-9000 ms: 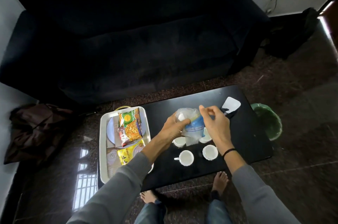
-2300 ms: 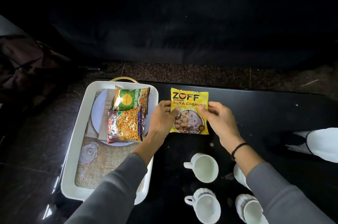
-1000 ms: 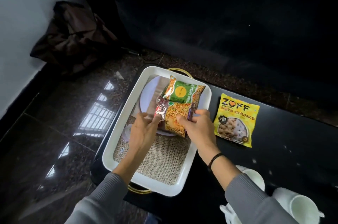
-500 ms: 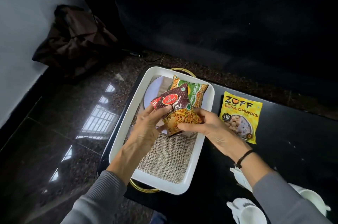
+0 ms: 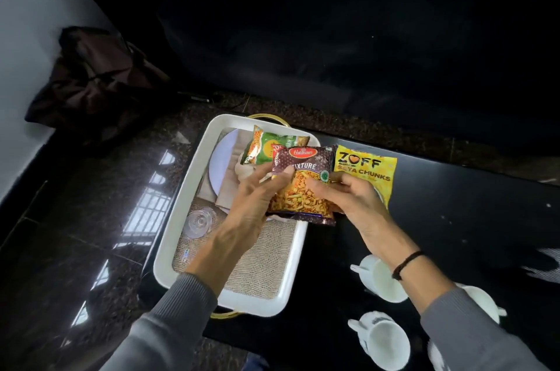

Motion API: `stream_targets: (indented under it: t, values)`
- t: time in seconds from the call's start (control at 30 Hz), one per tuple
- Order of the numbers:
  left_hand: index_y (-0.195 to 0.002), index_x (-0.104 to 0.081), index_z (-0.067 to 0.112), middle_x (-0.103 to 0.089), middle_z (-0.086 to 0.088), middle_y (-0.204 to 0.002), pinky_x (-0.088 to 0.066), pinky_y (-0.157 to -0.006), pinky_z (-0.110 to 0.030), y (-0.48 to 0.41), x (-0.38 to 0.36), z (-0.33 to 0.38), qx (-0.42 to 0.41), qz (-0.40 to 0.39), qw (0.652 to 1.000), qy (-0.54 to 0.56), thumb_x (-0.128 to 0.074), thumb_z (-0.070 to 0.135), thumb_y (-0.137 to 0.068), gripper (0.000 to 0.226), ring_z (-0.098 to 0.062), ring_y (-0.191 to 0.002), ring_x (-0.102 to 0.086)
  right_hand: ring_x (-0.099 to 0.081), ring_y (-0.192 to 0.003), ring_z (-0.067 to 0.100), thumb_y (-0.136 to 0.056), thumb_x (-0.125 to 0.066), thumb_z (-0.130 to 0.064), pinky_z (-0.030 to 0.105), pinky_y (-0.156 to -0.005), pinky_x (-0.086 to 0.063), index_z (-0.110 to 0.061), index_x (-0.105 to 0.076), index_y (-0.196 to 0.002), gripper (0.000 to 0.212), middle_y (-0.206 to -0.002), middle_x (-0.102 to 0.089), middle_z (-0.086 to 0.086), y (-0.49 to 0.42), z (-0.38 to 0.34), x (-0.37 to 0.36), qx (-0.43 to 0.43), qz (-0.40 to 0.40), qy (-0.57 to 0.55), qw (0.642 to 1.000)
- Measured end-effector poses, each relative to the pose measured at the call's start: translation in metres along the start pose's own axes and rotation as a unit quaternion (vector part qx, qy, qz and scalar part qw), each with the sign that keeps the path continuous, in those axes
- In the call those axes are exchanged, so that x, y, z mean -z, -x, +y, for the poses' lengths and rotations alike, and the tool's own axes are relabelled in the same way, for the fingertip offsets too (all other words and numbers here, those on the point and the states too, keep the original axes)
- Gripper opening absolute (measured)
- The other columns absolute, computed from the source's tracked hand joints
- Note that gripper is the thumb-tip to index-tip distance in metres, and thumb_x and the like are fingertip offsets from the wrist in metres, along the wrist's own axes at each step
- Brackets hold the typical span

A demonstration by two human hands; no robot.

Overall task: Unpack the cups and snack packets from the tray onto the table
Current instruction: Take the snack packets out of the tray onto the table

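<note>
Black coffee table point(image 5: 454, 219): white cups point(image 5: 382, 279) and yellow soya chunks packet point(image 5: 368, 169) already unpacked. Mixture packet point(image 5: 301, 185) is pinched between left hand point(image 5: 248, 204) and right hand point(image 5: 353, 200) over the white tray point(image 5: 181, 219)'s right rim; green packet point(image 5: 266, 149) left inside, far end.

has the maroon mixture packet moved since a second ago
Yes. The maroon mixture packet, held by both the left hand and right hand, was lying in the white tray; it is now lifted rightward over the tray's right rim.
</note>
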State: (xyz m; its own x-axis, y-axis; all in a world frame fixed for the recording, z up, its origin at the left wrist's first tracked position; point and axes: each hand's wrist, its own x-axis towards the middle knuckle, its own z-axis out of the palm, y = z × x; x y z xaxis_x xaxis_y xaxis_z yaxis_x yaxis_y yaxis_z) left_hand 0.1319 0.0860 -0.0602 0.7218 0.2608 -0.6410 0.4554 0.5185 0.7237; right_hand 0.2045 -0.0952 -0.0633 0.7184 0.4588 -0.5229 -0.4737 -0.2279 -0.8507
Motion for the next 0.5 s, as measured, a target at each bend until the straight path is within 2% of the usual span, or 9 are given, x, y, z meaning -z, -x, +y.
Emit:
stream_targets:
  t: [0.07, 0.1, 0.17, 0.2, 0.23, 0.3, 0.37, 0.43, 0.5]
  values:
    - [-0.134, -0.054, 0.025, -0.072, -0.007, -0.126, -0.046, -0.109, -0.046, 0.001, -0.013, -0.004, 0.002, -0.018, 1.0, -0.021, -0.092, 0.042, -0.06, 0.085, -0.022, -0.115, -0.069, -0.077, -0.099, 0.013, -0.074, -0.086, -0.053, 0.03, -0.09, -0.058, -0.022, -0.076, -0.112, 0.05, -0.106, -0.081, -0.002, 0.006, 0.002, 0.011, -0.003, 0.005, -0.006, 1.0]
    - [-0.136, -0.054, 0.023, -0.074, -0.004, -0.123, -0.05, -0.106, -0.04, 0.001, -0.021, -0.006, 0.004, -0.043, 0.998, -0.035, -0.09, 0.04, -0.064, 0.082, -0.017, -0.112, -0.07, -0.077, -0.099, 0.012, -0.076, -0.086, -0.052, 0.027, -0.088, -0.058, -0.024, -0.076, -0.112, 0.046, -0.106, -0.081, -0.004, 0.01, 0.002, 0.017, -0.001, 0.012, -0.005, 1.0]
    - [-0.119, -0.058, 0.027, -0.08, 0.011, -0.102, -0.059, -0.082, -0.021, 0.0, -0.037, -0.01, 0.005, -0.097, 0.993, -0.064, -0.083, 0.03, -0.077, 0.049, -0.005, -0.096, -0.075, -0.077, -0.098, 0.012, -0.077, -0.086, -0.049, 0.026, -0.087, -0.056, -0.023, -0.077, -0.11, 0.043, -0.104, -0.082, -0.004, 0.018, 0.004, 0.029, 0.002, 0.043, -0.011, 0.999]
    - [-0.111, -0.058, 0.03, -0.08, 0.016, -0.091, -0.058, -0.071, -0.014, 0.001, -0.045, -0.012, 0.007, -0.107, 0.992, -0.073, -0.081, 0.025, -0.082, 0.037, -0.001, -0.087, -0.076, -0.078, -0.097, 0.013, -0.076, -0.087, -0.048, 0.029, -0.088, -0.056, -0.022, -0.077, -0.11, 0.044, -0.104, -0.082, -0.004, 0.022, 0.005, 0.036, 0.0, 0.058, -0.02, 0.998]
    - [-0.109, -0.059, 0.03, -0.08, 0.015, -0.088, -0.058, -0.068, -0.014, 0.001, -0.05, -0.014, 0.009, -0.107, 0.991, -0.082, -0.08, 0.022, -0.084, 0.034, -0.004, -0.085, -0.076, -0.078, -0.097, 0.013, -0.075, -0.088, -0.048, 0.031, -0.09, -0.056, -0.021, -0.076, -0.11, 0.046, -0.103, -0.082, -0.003, 0.024, 0.006, 0.042, -0.006, 0.069, -0.029, 0.997]
    - [-0.116, -0.063, 0.021, -0.081, -0.001, -0.096, -0.059, -0.071, -0.02, 0.001, -0.067, -0.018, 0.011, -0.097, 0.99, -0.097, -0.081, 0.021, -0.084, 0.037, -0.017, -0.089, -0.078, -0.078, -0.096, 0.015, -0.073, -0.089, -0.047, 0.036, -0.095, -0.056, -0.02, -0.077, -0.11, 0.047, -0.102, -0.082, -0.002, 0.031, 0.009, 0.057, -0.027, 0.084, -0.046, 0.995]
    - [-0.117, -0.064, 0.015, -0.08, -0.008, -0.1, -0.059, -0.07, -0.022, 0.001, -0.085, -0.024, 0.012, -0.095, 0.99, -0.104, -0.08, 0.021, -0.085, 0.037, -0.019, -0.088, -0.078, -0.079, -0.097, 0.02, -0.073, -0.088, -0.047, 0.042, -0.099, -0.056, -0.019, -0.078, -0.109, 0.047, -0.102, -0.082, 0.002, 0.038, 0.013, 0.071, -0.049, 0.098, -0.069, 0.992]
    - [-0.124, -0.062, 0.014, -0.079, -0.007, -0.105, -0.06, -0.074, -0.024, 0.001, -0.103, -0.034, 0.029, -0.1, 0.987, -0.125, -0.079, 0.026, -0.087, 0.043, -0.019, -0.093, -0.077, -0.078, -0.098, 0.025, -0.075, -0.087, -0.045, 0.046, -0.101, -0.056, -0.017, -0.078, -0.109, 0.045, -0.101, -0.082, 0.005, 0.045, 0.017, 0.085, -0.061, 0.121, -0.079, 0.988]
    - [-0.126, -0.06, 0.016, -0.081, 0.001, -0.101, -0.058, -0.07, -0.016, 0.001, -0.122, -0.043, 0.032, -0.099, 0.983, -0.15, -0.079, 0.027, -0.087, 0.045, -0.01, -0.09, -0.077, -0.078, -0.097, 0.025, -0.077, -0.086, -0.043, 0.045, -0.099, -0.057, -0.016, -0.077, -0.108, 0.042, -0.1, -0.082, 0.005, 0.051, 0.022, 0.102, -0.062, 0.152, -0.077, 0.983]
